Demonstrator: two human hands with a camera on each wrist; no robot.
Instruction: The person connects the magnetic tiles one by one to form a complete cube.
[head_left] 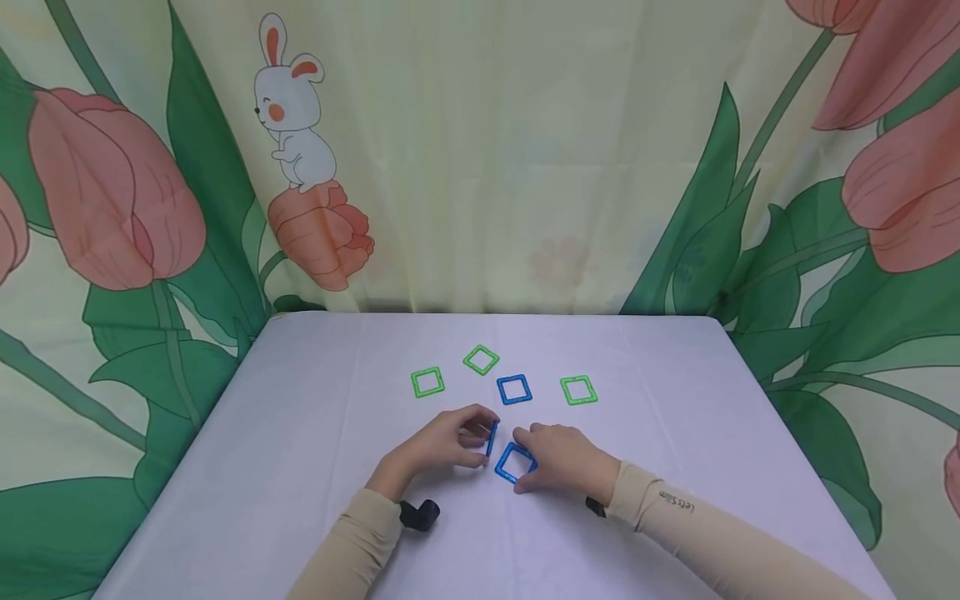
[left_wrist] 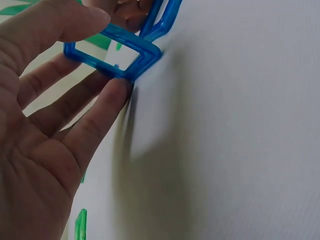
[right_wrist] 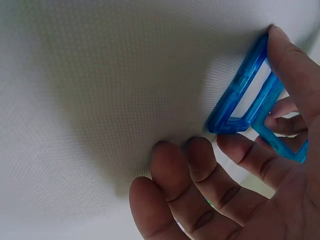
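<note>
My left hand (head_left: 480, 437) pinches a blue square frame (head_left: 491, 438) between thumb and forefinger and holds it upright on edge. In the left wrist view the same hand (left_wrist: 107, 52) grips that frame (left_wrist: 145, 55) at its rim. My right hand (head_left: 525, 463) holds a second blue square frame (head_left: 515, 463) low on the white table (head_left: 300, 433); the two frames meet along one edge. From the right wrist the thumb (right_wrist: 295, 65) presses on this frame (right_wrist: 237, 97), with the other blue frame (right_wrist: 280, 145) behind it.
Farther back lie a loose blue frame (head_left: 513, 389) and three green frames (head_left: 427, 382), (head_left: 481, 359), (head_left: 578, 389). A floral curtain with a rabbit (head_left: 292, 108) hangs behind the table. Black wrist-camera mounts (head_left: 420, 515) sit near both sleeves.
</note>
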